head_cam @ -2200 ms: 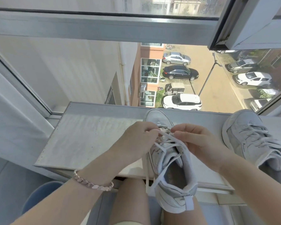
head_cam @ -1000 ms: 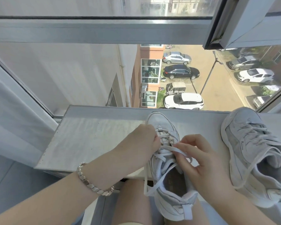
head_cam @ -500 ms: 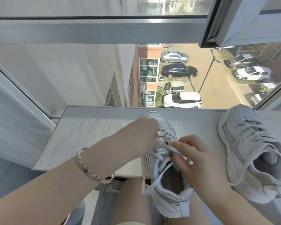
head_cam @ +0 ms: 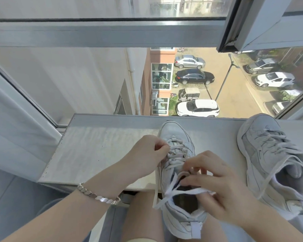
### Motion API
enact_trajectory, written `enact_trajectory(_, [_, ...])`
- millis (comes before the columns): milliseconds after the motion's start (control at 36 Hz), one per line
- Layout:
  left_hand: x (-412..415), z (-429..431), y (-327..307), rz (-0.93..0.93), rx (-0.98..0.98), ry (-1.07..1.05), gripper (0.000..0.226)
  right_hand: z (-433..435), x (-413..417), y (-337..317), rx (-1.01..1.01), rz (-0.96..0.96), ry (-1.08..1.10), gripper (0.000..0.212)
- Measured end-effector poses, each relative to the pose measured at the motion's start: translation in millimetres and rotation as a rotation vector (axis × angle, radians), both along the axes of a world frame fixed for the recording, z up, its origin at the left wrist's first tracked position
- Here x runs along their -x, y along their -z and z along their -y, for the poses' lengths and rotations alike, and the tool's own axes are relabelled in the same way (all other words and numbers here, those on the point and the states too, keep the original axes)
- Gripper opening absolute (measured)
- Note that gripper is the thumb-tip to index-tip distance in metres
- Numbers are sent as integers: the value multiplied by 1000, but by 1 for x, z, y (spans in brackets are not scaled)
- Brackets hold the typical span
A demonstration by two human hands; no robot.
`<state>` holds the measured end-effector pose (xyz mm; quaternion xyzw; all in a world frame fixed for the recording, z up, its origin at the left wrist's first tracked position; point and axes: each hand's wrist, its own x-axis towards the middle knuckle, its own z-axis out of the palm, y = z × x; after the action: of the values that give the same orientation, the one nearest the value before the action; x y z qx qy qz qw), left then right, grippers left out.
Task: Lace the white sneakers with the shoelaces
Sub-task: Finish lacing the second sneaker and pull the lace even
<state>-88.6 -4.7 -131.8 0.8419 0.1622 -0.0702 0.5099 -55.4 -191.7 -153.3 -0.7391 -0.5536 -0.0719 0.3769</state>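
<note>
The sneaker (head_cam: 175, 137) lies on the sill (head_cam: 94, 151), toe far, with its heel past the near edge, over the person's lap. The left hand (head_cam: 143, 158) pinches the lace (head_cam: 158, 205) at a far-left eyelet, fingers curled tight. The right hand (head_cam: 217, 186) curls over the near rows, and its thumb seems to pin the lace at the collar (the exact contact is hidden). One loose end hangs at the near left. A hard pull by the left hand could draw it out of its eyelet, or leave the ends uneven. The heel has little support, so the sneaker may tip off the sill. The second sneaker (head_cam: 262, 154) lies at the right and seems to be laced.
</note>
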Motion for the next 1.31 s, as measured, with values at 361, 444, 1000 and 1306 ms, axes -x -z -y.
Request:
enact_trajectory(361, [1, 4, 9, 51, 197, -155, 26, -16, -18, -52, 100, -213, -73, 66])
enact_trajectory(444, [1, 3, 9, 49, 212, -166, 26, -22, -20, -57, 68, -159, 185, 49])
enact_trajectory(1000, [7, 5, 13, 163, 235, -276, 21, -42, -20, -44, 493, -325, 291, 16])
enact_trajectory(1306, [30, 10, 14, 161, 72, -16, 55, -45, -14, -26, 167, -543, 326, 27])
